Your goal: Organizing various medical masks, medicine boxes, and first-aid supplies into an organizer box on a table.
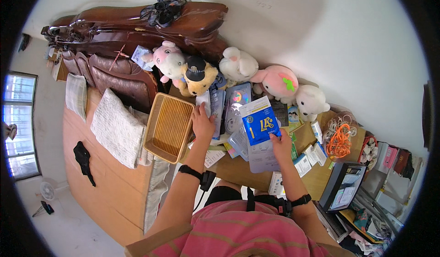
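Note:
My right hand (282,142) is closed on the edge of a blue packet (260,126), which it holds over the desk. A pale card or sheet (263,155) lies behind and below the packet; whether the hand grips it too I cannot tell. My left hand (202,121) reaches over the back of the desk, its fingers on a white item (203,100) beside a bluish flat package (217,109); whether it grips that item is unclear. A rectangular woven basket (149,138) stands just left of that hand. Clear plastic packaging (239,104) lies between my hands.
Plush toys (239,64) line the wall behind the desk (233,171). Small boxes (302,164), a bundle of orange cord (340,141) and a monitor (343,186) are on the right. A bed (106,191) with a folded white quilt (118,129) is on the left.

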Available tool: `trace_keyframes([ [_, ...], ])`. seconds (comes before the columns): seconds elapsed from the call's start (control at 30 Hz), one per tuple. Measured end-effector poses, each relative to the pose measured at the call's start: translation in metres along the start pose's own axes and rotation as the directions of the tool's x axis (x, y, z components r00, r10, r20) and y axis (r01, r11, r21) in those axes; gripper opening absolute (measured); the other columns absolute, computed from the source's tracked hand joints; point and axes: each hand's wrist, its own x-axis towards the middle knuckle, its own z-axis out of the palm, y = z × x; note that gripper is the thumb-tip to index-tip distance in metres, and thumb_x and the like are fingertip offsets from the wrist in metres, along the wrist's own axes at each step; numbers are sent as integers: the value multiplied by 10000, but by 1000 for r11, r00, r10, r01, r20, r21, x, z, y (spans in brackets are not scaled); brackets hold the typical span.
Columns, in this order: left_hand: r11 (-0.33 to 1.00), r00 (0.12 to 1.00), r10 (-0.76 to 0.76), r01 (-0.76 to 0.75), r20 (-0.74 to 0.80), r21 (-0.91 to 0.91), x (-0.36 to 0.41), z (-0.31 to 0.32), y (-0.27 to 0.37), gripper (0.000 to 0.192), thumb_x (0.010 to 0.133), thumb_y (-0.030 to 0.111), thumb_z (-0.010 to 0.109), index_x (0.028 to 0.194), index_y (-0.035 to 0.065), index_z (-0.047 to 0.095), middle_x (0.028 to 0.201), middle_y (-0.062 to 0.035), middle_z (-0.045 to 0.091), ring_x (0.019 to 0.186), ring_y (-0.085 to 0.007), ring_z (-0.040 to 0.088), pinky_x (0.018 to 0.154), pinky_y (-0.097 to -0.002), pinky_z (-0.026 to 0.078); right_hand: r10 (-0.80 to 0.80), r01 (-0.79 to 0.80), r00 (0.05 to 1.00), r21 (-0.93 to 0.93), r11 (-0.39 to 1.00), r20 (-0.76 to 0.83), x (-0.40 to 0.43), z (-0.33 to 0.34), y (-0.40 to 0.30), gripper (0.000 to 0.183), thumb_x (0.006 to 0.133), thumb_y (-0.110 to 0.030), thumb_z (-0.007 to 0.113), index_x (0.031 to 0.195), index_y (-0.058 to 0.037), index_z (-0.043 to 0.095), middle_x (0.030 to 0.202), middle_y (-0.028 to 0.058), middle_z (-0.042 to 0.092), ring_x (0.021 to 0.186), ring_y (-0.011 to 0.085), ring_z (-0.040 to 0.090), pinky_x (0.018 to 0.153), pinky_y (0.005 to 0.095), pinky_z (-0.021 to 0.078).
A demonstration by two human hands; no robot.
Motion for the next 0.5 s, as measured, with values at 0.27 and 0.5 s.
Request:
trace_keyframes([
  [0.27,938,971,185,-130,149,-321,-28,15,37,559,778,151,644,1280,56,418,1321,-248,370,1199,-442,360,988,-462,349,84,-86,996,445,891,23,-16,-23,-5,183,834,-78,611,992,10,576,849,40,625,737,89,541,662,243,436],
  [0.5,962,903,192,-251,385,109,-40,22,92,990,660,517,718,1412,98,229,1417,-314,222,1299,-491,215,1038,-534,260,103,-79,994,363,928,-47,-31,-55,21,158,837,-73,605,979,-9,581,849,28,616,758,78,529,687,234,422],
])
